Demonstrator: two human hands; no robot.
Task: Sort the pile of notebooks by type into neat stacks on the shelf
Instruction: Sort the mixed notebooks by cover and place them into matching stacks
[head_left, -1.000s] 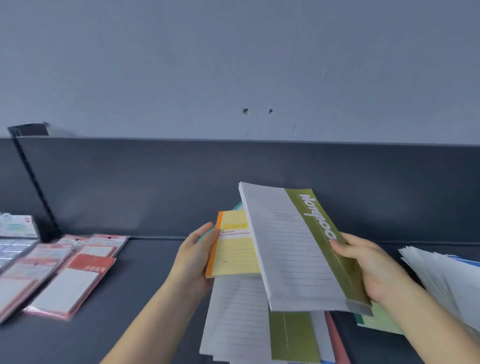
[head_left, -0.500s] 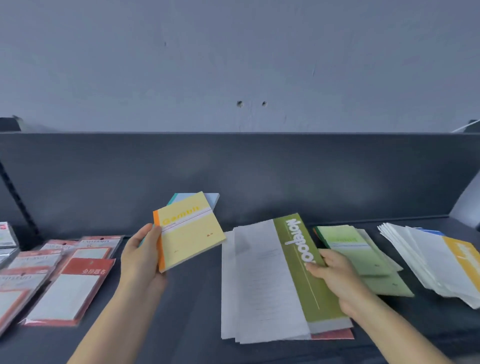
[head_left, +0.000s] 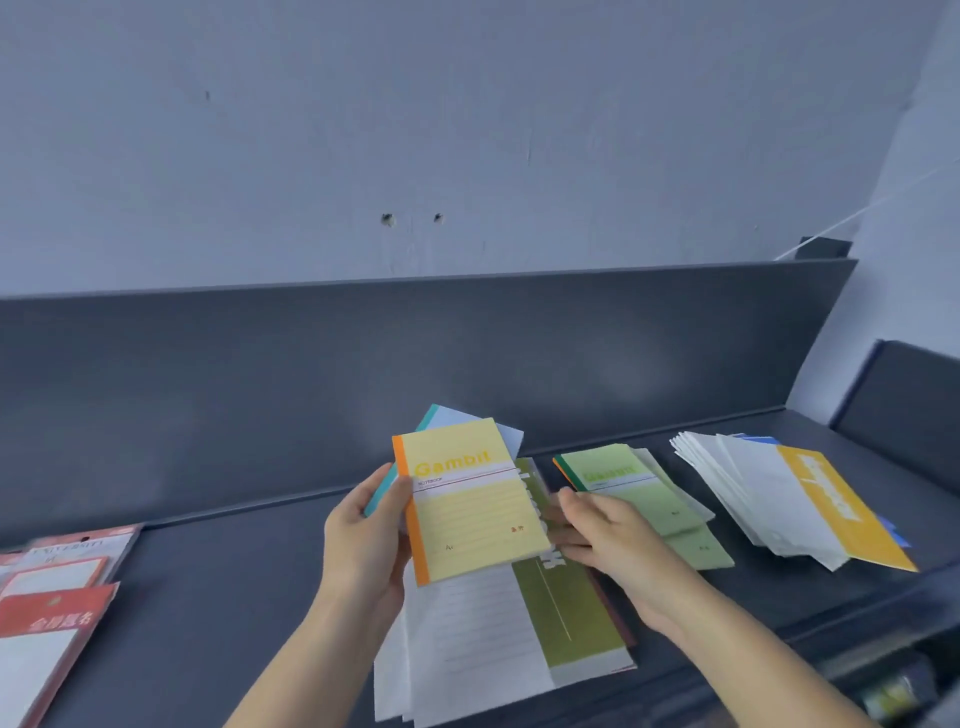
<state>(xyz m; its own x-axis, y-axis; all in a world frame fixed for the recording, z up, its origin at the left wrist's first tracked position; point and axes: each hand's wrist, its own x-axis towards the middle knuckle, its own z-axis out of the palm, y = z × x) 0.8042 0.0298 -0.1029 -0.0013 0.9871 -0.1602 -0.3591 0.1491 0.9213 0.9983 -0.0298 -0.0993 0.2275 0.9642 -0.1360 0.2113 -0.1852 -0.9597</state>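
Note:
My left hand (head_left: 366, 540) grips a small yellow Gambit notebook (head_left: 470, 504) with an orange spine, and a teal-spined notebook (head_left: 457, 423) fanned behind it. They hang above a stack of large olive-green and white notebooks (head_left: 519, 634) lying on the dark shelf (head_left: 218, 597). My right hand (head_left: 605, 535) is at the yellow notebook's right edge, fingers reaching under it; whether it grips is unclear. To the right lie small light-green Gambit notebooks (head_left: 639, 493). Further right is a fanned pile of white and orange-yellow notebooks (head_left: 789, 506).
Red-and-white packaged pads (head_left: 49, 613) cover the shelf's left end. A dark back panel (head_left: 363, 374) rises behind the shelf under a grey wall. A shelf divider (head_left: 904, 405) stands at far right. Small items sit on a lower level (head_left: 883, 691).
My left hand carried the small notebooks right, over the olive-green stack. My right hand left the olive-green notebook and came up to the yellow one's edge. The view shifted left.

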